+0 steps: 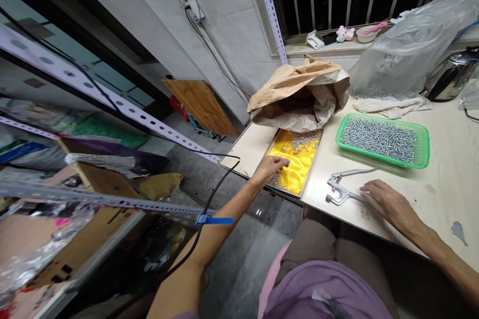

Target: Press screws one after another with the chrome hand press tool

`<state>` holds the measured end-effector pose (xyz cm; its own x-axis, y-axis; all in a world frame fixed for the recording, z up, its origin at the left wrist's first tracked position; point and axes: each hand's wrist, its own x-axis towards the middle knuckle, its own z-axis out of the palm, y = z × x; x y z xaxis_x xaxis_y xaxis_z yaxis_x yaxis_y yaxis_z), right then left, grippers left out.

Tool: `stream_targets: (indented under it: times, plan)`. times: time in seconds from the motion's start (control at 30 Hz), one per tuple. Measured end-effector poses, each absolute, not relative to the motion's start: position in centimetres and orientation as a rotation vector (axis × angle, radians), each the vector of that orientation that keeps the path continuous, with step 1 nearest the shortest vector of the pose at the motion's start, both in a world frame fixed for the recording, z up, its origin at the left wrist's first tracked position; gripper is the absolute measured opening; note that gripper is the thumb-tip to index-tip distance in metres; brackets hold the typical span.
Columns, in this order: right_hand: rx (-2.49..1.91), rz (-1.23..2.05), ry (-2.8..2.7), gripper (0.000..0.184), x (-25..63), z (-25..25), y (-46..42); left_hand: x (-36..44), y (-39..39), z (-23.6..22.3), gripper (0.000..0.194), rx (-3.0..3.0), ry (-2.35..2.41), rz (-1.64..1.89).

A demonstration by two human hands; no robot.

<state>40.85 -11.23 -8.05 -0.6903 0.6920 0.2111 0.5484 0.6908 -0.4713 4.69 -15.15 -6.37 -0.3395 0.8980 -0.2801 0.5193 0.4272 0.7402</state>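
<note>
My left hand [273, 167] is closed in a pinch above a yellow cloth [299, 164] in a shallow tray. A tiny pale glint shows at its fingertips; what it is I cannot make out. Small metal pieces [305, 140] lie loose on the cloth's far part, and more are beside my left wrist. My right hand [391, 204] rests with fingers stretched over the lower handle of silver hand pliers [341, 193], which lie on the table with their handles spread. Behind the pliers, a green plastic basket [422, 147] holds a heap of small metal pins.
An open brown paper sack [292, 84] lies over the tray's far end. Further right are a clear plastic bag [400, 50], a white rag [396, 107] and a kettle [454, 72]. A black cable [215, 189] with a blue tie crosses in front of my left arm.
</note>
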Motion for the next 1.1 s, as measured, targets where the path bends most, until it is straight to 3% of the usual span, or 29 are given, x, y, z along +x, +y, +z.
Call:
stream_targets:
  times: [0.1, 0.3, 0.4, 0.67, 1.1]
  plan:
    - [-0.991, 0.568, -2.494, 0.035, 41.0, -8.0, -11.5, 4.9, -13.8, -4.4, 0.032, 1.414, 2.096, 0.75]
    - [-1.01, 0.655, -2.458, 0.034, 41.2, -8.7, -12.0, 4.8, -15.2, -5.1, 0.017, 1.699, 2.425, -0.211]
    - [-1.012, 0.704, -2.47, 0.034, 41.0, -9.1, -12.3, 4.5, -16.3, -6.9, 0.02, 1.706, 2.419, -0.409]
    - [-1.026, 0.616, -2.519, 0.032, 40.3, -10.1, -12.9, 4.5, -16.7, -8.4, 0.031, 1.846, 2.384, -0.503]
    - [-0.982, 0.489, -2.538, 0.03, 40.7, -11.2, -13.0, 3.2, -17.2, -8.9, 0.023, 1.935, 2.249, -0.358]
